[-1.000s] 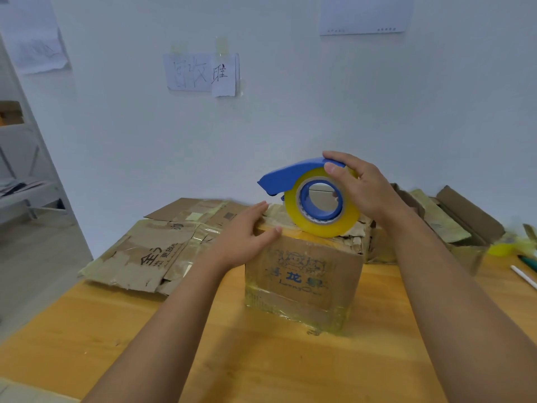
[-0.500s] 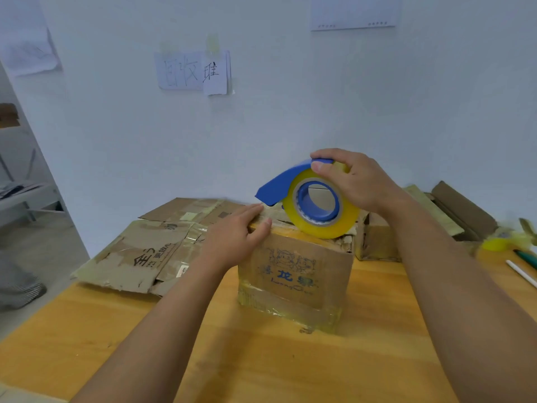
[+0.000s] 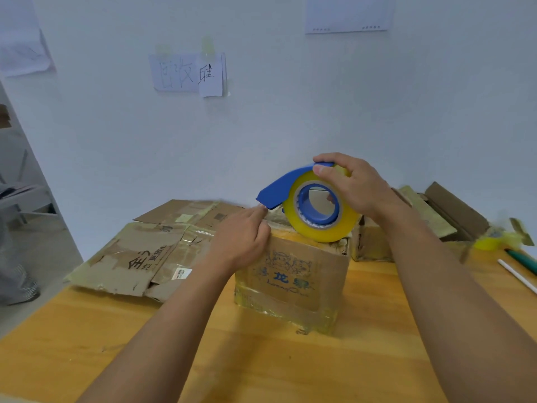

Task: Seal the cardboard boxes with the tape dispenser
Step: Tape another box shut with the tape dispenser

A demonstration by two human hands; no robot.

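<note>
Both forearms reach forward over the wooden worktop (image 3: 261, 370) toward a cardboard box (image 3: 293, 274) standing near its middle, wrapped in yellowish tape along its lower edge and printed with cartoon figures on the near face. The right hand (image 3: 353, 189) is raised above the box's top, wrist bent down, its fingers (image 3: 325, 159) and thumb curled over the blue tape dispenser (image 3: 308, 199) and gripping it from above; the dispenser's one yellow roll rests on the box's top at its far right part, and the blue nose points left. The left hand (image 3: 241, 238) lies on the box's upper left corner, palm down, its fingers loosely bent against the cardboard, the index finger stretched up so that its tip meets the dispenser's nose; it presses rather than holds. To the left, toward the worktop's left edge, lies a pile of flattened cardboard sheets (image 3: 139, 254); how many there are cannot be told. Behind the right forearm, near the far right corner, stands one open box (image 3: 436, 216) with raised flaps. At the right edge lie a white stick (image 3: 517, 276), a dark green tool (image 3: 521, 260) and a blurred yellow thing (image 3: 488, 242). Three paper sheets (image 3: 189, 72) hang on the wall.
</note>
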